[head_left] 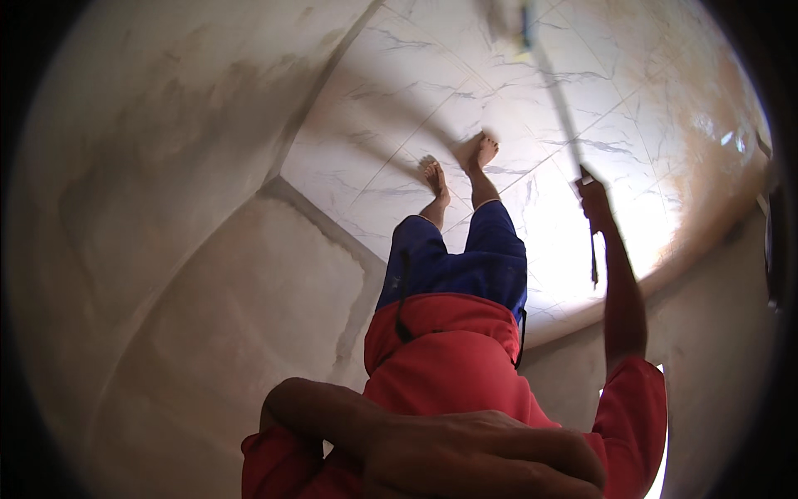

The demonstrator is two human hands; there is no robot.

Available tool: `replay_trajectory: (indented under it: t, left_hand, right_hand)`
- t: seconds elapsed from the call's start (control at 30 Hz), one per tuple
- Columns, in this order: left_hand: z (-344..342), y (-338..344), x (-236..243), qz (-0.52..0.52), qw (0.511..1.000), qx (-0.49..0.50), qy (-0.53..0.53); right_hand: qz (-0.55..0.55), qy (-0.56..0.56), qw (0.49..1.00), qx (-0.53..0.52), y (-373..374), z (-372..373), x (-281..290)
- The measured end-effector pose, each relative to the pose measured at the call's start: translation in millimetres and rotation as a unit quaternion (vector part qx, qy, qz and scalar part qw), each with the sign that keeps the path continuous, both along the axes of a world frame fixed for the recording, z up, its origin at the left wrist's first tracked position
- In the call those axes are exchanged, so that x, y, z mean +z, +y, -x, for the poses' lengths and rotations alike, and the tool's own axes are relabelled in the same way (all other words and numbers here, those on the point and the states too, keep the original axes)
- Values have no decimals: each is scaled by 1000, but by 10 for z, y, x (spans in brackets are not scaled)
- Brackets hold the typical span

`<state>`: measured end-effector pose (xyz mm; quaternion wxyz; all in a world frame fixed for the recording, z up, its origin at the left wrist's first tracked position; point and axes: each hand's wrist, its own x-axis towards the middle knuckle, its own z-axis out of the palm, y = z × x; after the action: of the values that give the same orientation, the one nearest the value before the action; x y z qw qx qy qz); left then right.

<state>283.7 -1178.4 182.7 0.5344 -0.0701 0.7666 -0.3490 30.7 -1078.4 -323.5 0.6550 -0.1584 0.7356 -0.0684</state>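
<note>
My right hand (592, 198) is out in front on a straight arm, shut on a long thin pole (559, 100). The pole slants away over the white marbled floor tiles (399, 91); its far end (519, 33) is blurred, with a bit of blue on it. A short length of the pole sticks out below my fist. My left hand (482, 453) lies close under the camera across my red shirt (449, 358), arm bent, fingers together; the picture's lower edge cuts it off. I see nothing in it. My bare feet (457, 166) stand on the tiles below blue shorts (465, 258).
A bare plastered wall (166, 208) fills the left side and meets the floor along a grey edge (299, 208). Another wall (715, 333) runs along the right, with a bright opening (661, 466) low down. Glare lies on the tiles (565, 241) near my right arm.
</note>
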Motion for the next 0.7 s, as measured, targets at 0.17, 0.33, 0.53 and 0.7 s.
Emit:
replay_trajectory:
  t: [0.17,0.33,0.53,0.7]
  left_hand:
    - [-286,83,-229,-13,998,23,-59]
    - [-438,215,-926,42,985,111,-126]
    - [-1063,567,-1064,-87,958,-29,-272]
    - [-1886,1201,-1427,326,538,-387,-674]
  right_hand:
    - [-131,-256,941,176,1097,-2282,-340]
    - [381,-565,515,521,2138,-4391,-1997]
    - [275,-349,849,287,1221,-3952,-2726]
    - [35,-394,881,-259,-18,-1468,-1465]
